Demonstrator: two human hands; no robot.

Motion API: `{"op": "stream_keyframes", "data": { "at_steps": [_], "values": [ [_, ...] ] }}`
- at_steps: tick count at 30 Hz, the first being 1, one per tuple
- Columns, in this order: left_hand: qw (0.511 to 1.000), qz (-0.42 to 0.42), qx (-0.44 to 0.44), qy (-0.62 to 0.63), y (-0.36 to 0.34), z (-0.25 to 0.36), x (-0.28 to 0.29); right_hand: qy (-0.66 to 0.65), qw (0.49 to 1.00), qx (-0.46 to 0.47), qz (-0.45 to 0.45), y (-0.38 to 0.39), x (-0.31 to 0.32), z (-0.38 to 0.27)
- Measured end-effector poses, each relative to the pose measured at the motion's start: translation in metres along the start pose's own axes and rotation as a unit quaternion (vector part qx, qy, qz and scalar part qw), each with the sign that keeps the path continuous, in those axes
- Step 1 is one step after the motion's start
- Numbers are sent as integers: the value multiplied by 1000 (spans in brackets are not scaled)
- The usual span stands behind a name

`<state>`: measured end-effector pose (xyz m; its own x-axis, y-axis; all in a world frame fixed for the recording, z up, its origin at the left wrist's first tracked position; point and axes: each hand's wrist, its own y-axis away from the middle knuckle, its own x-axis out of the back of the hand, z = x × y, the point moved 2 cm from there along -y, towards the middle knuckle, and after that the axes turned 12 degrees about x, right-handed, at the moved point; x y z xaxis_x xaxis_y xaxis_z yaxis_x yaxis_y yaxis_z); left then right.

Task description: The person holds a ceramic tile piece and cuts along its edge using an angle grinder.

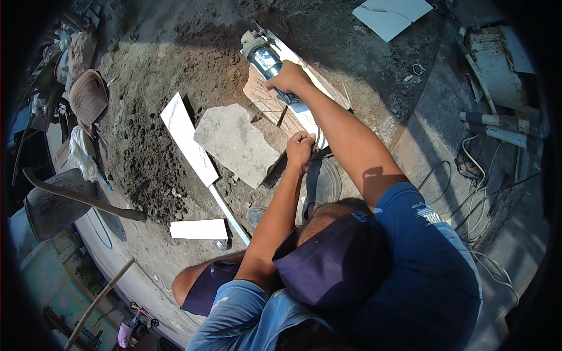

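My right hand point(288, 80) is wrapped round the blue body of a handheld power cutter point(264, 61). Its grey head points away from me, over a long white tile strip point(321, 81). My left hand point(300, 150) is closed at the near end of that tile, fingers pressed on its edge. Beneath the tile lies a reddish-brown grooved slab point(261, 96). Just left of it rests a rough grey stone slab point(237, 140). The cutter's blade cannot be made out.
Another white tile strip point(186, 137) leans left of the stone, and a short white piece point(198, 229) lies nearer. A larger white tile point(391, 14) is at the far right. Cables point(480, 205) trail at right. Left are a shovel point(61, 196) and a woven basket point(89, 96).
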<state>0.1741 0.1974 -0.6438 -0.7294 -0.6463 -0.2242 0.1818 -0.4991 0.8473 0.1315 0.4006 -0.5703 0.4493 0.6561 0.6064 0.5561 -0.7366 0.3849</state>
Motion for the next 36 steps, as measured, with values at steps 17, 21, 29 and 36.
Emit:
{"op": "stream_keyframes", "data": {
  "at_steps": [17, 21, 29, 36],
  "values": [
    [1000, 20, -3, 1, -2, 0, 2, -4, 1000, -7, -24, -22, 5, -13],
    [1000, 21, 3, -14, -2, 0, 3, -7, 999, -19, -31, -25, 5, -14],
    [1000, 19, 0, -13, -2, -1, 3, -6, 999, -17, -41, -27, 6, -13],
    [1000, 22, -3, -8, -2, -2, 3, -4, 999, -22, -41, -20, 6, -10]
  ]
}}
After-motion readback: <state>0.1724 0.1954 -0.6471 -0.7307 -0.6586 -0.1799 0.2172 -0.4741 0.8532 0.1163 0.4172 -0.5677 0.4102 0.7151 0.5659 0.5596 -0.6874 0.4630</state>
